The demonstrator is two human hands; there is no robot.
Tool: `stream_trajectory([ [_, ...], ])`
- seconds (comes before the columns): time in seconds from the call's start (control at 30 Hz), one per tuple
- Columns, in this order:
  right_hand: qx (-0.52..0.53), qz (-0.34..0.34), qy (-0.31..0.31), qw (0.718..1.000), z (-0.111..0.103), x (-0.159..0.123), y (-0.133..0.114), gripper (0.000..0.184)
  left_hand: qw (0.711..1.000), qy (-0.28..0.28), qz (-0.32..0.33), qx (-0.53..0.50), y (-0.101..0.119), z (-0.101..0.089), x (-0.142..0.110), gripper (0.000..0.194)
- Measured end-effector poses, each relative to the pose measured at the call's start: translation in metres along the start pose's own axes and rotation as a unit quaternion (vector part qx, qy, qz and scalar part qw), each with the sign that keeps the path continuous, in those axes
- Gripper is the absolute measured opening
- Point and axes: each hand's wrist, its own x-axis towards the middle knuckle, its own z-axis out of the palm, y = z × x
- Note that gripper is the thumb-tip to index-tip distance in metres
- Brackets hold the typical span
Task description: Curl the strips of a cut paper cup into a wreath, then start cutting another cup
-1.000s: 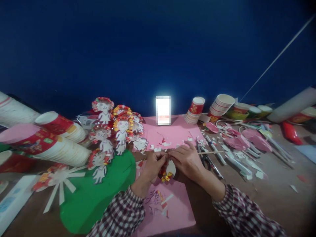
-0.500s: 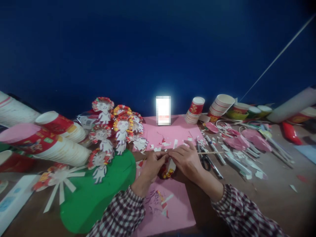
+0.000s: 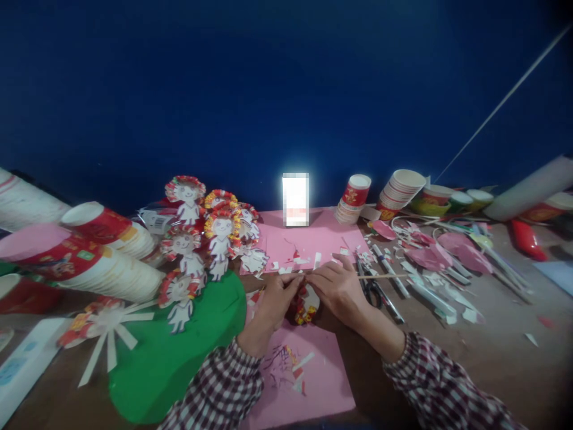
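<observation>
My left hand (image 3: 278, 303) and my right hand (image 3: 339, 294) meet over the middle of the table, fingertips pinched close together. Between and below them is a paper-cup craft (image 3: 305, 313) with red and yellow curled strips along its lower edge. My left fingers are closed at its far side, where a strip seems to be pinched. A thin wooden stick (image 3: 381, 276) pokes out to the right from under my right hand, whose fingers are bent around its other end. The fingertips partly hide the craft and the stick's tip.
Finished paper dolls (image 3: 219, 233) with curled hair stand left, beside a green sheet (image 3: 179, 370). Stacked paper cups (image 3: 107, 272) lie further left; more cups (image 3: 353, 200) stand at the back. Scissors (image 3: 372, 292), pens and paper scraps lie right. Pink paper (image 3: 313, 370) lies in front.
Both hands stay almost in place, still pinched together. The paper craft has turned slightly, and its red and yellow curls show a little differently below the fingers.
</observation>
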Motion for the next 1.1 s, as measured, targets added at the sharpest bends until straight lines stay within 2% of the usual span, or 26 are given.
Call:
stream_trajectory([
  [0.27, -0.007, -0.004, -0.002, 1.0, 0.0, -0.0001, 0.001, 0.012, 0.999, -0.005, -0.003, 0.034, -0.0034, -0.0031, 0.0007, 0.038],
  [0.47, -0.012, -0.012, 0.004, 1.0, -0.001, -0.0005, 0.001, 0.01, 0.999, -0.027, -0.019, -0.021, -0.0073, -0.0023, 0.0017, 0.033],
  [0.8, -0.011, -0.004, 0.015, 1.0, -0.0012, 0.001, 0.0005, 0.013, 0.998, -0.014, -0.027, -0.05, -0.0073, -0.0011, 0.0006, 0.028],
  [1.1, -0.022, -0.006, -0.005, 1.0, -0.0055, 0.0016, -0.0022, 0.012, 0.994, -0.032, -0.036, -0.1, -0.0024, -0.0014, -0.0007, 0.03],
])
